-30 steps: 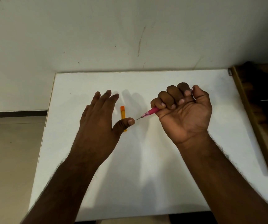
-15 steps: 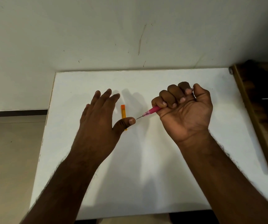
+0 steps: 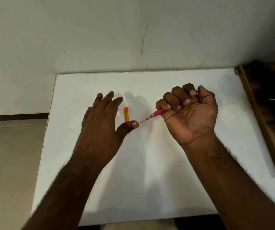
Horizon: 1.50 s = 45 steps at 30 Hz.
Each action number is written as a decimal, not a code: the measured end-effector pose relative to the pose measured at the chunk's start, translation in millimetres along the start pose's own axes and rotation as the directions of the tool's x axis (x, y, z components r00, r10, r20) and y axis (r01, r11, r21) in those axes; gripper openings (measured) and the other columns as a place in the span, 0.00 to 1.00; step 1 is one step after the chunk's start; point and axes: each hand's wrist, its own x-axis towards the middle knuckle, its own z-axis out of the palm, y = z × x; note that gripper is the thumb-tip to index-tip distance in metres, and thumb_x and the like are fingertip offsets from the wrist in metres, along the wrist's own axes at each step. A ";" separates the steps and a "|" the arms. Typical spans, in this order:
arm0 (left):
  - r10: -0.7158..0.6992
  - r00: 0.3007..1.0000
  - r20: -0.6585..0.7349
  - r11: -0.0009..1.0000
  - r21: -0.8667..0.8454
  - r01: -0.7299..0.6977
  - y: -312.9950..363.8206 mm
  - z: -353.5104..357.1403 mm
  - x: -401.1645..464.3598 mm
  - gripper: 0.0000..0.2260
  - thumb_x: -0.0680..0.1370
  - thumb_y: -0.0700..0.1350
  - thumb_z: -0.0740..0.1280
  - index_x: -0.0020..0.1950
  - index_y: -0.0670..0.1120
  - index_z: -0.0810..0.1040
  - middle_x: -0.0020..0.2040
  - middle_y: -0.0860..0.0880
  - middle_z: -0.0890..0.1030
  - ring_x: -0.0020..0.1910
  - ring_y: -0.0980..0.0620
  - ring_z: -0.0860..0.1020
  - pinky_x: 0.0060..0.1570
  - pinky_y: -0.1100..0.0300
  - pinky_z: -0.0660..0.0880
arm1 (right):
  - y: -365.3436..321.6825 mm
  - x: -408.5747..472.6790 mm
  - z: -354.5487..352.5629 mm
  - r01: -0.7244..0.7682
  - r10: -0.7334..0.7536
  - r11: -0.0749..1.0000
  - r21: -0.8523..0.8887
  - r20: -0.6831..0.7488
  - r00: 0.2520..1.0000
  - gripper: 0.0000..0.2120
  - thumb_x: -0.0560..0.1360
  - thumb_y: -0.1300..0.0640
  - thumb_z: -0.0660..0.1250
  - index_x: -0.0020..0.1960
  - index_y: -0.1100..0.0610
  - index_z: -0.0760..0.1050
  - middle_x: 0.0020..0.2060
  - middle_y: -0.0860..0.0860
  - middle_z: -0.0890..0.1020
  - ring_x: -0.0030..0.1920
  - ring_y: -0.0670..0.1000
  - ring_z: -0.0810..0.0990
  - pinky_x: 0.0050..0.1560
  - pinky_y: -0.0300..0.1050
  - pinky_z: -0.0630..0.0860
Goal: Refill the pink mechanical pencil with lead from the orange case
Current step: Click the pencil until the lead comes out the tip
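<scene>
My right hand (image 3: 189, 112) grips the pink mechanical pencil (image 3: 156, 113) in a fist, thumb over its hidden top end. Its tip points left and down, and a thin dark lead (image 3: 144, 121) sticks out of it. My left hand (image 3: 103, 123) hovers flat with straight fingers, its thumb stretched toward the lead's end, almost touching it. The orange lead case (image 3: 126, 114) lies lengthwise on the white table (image 3: 150, 171) between my left fingers and thumb; its near end is hidden under the thumb.
The table's back edge meets a pale wall (image 3: 133, 39). A dark wooden piece of furniture (image 3: 262, 113) stands along the table's right edge. Beige floor (image 3: 9, 155) lies beyond the left edge.
Hardly anything has moved. My right hand shifted very slightly, and the lead's end stays just off my left thumb.
</scene>
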 end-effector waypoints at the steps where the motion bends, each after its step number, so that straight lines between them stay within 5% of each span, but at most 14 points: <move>1: 0.001 1.000 -0.001 1.000 0.000 -0.001 0.0 0.0 0.0 0.42 0.69 0.72 0.54 0.78 0.51 0.64 0.81 0.51 0.58 0.81 0.51 0.49 0.77 0.42 0.55 | 0.2 -0.1 -0.1 -0.002 0.002 1.000 0.000 -0.001 1.000 0.17 0.80 0.48 0.51 0.35 0.54 0.64 0.28 0.48 0.62 0.28 0.49 0.59 0.35 0.44 0.62; 33: 0.009 1.000 -0.014 1.000 -0.006 -0.010 2.3 1.7 -1.0 0.42 0.68 0.74 0.56 0.76 0.51 0.67 0.81 0.51 0.60 0.81 0.51 0.50 0.77 0.41 0.56 | 0.4 -0.8 0.0 -0.001 0.001 1.000 -0.007 0.009 1.000 0.17 0.79 0.48 0.51 0.35 0.54 0.64 0.28 0.48 0.62 0.30 0.49 0.56 0.35 0.44 0.62; 38: 0.015 1.000 -0.002 1.000 0.003 -0.015 0.1 0.6 -0.5 0.40 0.69 0.72 0.57 0.75 0.52 0.69 0.81 0.50 0.60 0.81 0.50 0.50 0.77 0.41 0.57 | -0.9 -0.4 -2.7 -0.035 0.038 0.998 -0.043 0.062 0.997 0.18 0.79 0.45 0.51 0.40 0.56 0.69 0.31 0.50 0.66 0.31 0.50 0.62 0.37 0.46 0.64; 45: 0.037 0.999 0.018 0.998 0.051 -0.038 -6.7 1.0 0.8 0.27 0.75 0.59 0.69 0.73 0.54 0.71 0.80 0.51 0.60 0.81 0.49 0.51 0.77 0.41 0.56 | -1.7 7.4 -1.9 -0.029 -0.028 0.907 -0.420 -0.129 0.991 0.11 0.81 0.66 0.60 0.59 0.63 0.80 0.41 0.56 0.81 0.40 0.53 0.82 0.43 0.48 0.81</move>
